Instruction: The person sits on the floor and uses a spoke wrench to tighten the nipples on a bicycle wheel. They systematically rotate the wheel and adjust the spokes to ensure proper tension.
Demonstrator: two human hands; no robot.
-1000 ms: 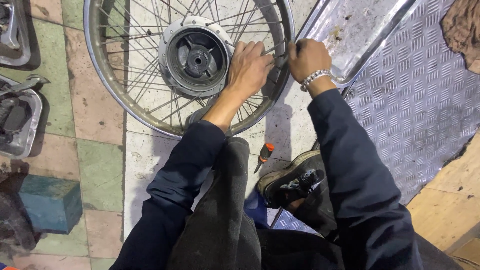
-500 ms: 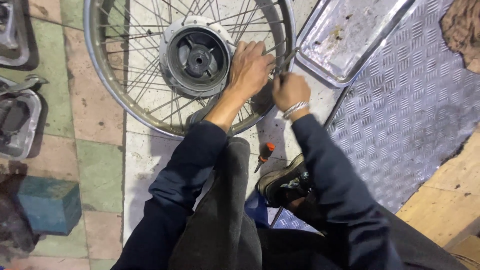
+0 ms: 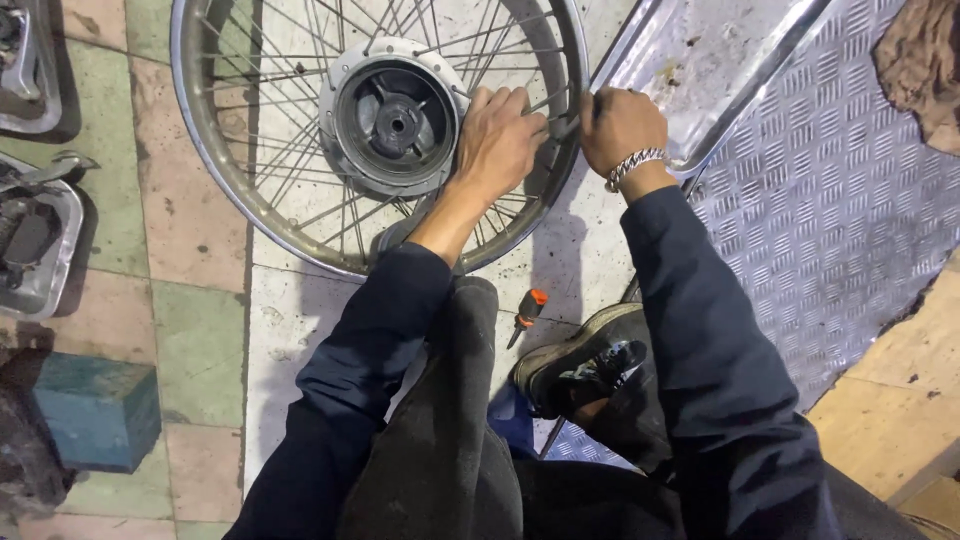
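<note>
A small screwdriver (image 3: 527,312) with an orange handle lies on the tiled floor (image 3: 200,240) at lower centre. A teal block (image 3: 95,410) sits at lower left, with metal trays (image 3: 40,250) above it along the left edge. Diamond-pattern metal plate (image 3: 840,230) fills the right side, and a brown rag (image 3: 925,70) lies at upper right.

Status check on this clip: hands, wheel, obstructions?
Left hand flat on spokes of silver spoked wheel. Right hand closed at the rim, contents unclear. Orange-handled screwdriver lies apart on floor.
</note>
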